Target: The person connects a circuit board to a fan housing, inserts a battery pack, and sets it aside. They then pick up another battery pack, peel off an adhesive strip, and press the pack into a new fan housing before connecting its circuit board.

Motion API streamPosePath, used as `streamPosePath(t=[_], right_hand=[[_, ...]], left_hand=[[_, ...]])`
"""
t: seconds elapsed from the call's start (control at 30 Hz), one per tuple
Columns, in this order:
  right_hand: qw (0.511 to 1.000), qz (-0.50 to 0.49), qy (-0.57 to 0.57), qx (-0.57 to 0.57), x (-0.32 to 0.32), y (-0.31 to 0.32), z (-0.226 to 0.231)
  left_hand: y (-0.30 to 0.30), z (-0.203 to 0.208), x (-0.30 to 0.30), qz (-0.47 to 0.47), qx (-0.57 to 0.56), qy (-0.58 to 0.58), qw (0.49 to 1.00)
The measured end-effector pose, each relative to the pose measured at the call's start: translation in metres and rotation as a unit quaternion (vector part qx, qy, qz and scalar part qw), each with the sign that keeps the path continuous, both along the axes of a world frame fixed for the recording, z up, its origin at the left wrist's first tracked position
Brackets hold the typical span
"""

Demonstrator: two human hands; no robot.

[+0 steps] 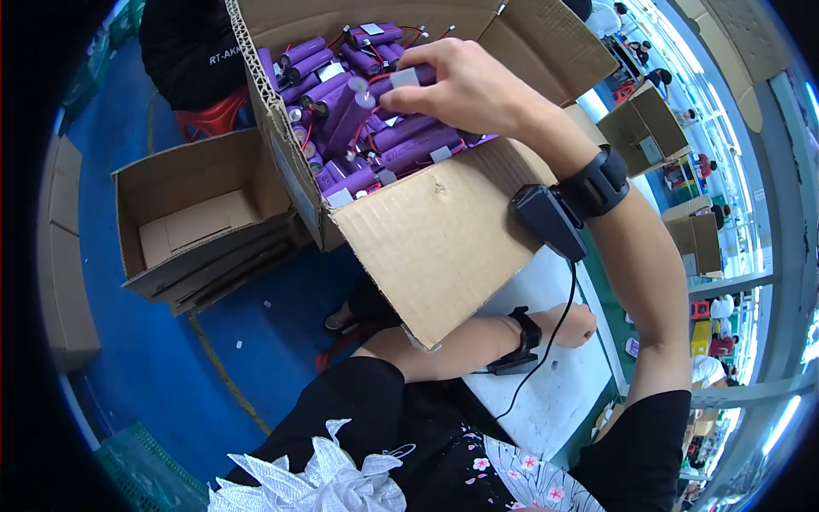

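Observation:
A large open cardboard box [444, 230] holds many purple cylindrical battery packs [418, 149] with red wires, small white connectors and pale stickers. My right hand [469, 85] reaches over its near flap into the box. Between thumb and fingers it grips a purple battery pack [405, 78] with a white sticker. Another pack [345, 124] stands tilted just left of those fingers. My left hand [576, 326] is curled into a fist by the white tabletop [554, 384], below the flap; nothing shows in it. Both wrists wear black straps with small devices.
An open cardboard box [200, 213] with little in it stands left on the blue floor, atop flattened cardboard. Behind it is a red stool [213, 119] with a black garment. A black cable [550, 341] hangs from my right wrist. Other people work at benches far right.

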State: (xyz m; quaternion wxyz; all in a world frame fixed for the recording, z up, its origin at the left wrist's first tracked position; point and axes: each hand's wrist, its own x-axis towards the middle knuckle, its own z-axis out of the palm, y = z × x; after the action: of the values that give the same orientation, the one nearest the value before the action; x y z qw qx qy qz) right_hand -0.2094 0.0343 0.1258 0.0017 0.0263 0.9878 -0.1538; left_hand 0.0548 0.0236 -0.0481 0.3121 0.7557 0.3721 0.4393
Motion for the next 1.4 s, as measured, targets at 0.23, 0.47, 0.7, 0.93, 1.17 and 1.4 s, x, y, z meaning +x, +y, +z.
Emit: streamPosePath(t=[0.23, 0.47, 0.7, 0.93, 1.17, 1.4], right_hand=[[0.993, -0.022, 0.099, -0.052, 0.018, 0.025, 0.023], [0.914, 0.051, 0.211, -0.344, 0.068, 0.040, 0.081], [0.904, -0.206, 0.259, -0.271, 0.218, 0.026, 0.106], [0.876, -0.339, 0.124, -0.319, 0.286, 0.025, 0.023], [0.803, -0.287, 0.166, -0.495, 0.245, 0.033, -0.071], [0.845, -0.419, 0.029, -0.331, 0.271, 0.042, -0.102]], left_hand=[[0.003, 0.008, -0.008, -0.039, -0.032, 0.000, 0.999], [0.004, -0.002, -0.004, -0.025, -0.001, -0.025, 0.999], [0.009, -0.011, -0.005, -0.002, -0.020, -0.086, 0.996], [0.008, -0.004, -0.017, -0.061, -0.049, -0.068, 0.995], [0.002, -0.015, -0.029, -0.104, -0.073, -0.036, 0.991], [0.001, -0.027, -0.031, -0.052, -0.072, 0.027, 0.996]])
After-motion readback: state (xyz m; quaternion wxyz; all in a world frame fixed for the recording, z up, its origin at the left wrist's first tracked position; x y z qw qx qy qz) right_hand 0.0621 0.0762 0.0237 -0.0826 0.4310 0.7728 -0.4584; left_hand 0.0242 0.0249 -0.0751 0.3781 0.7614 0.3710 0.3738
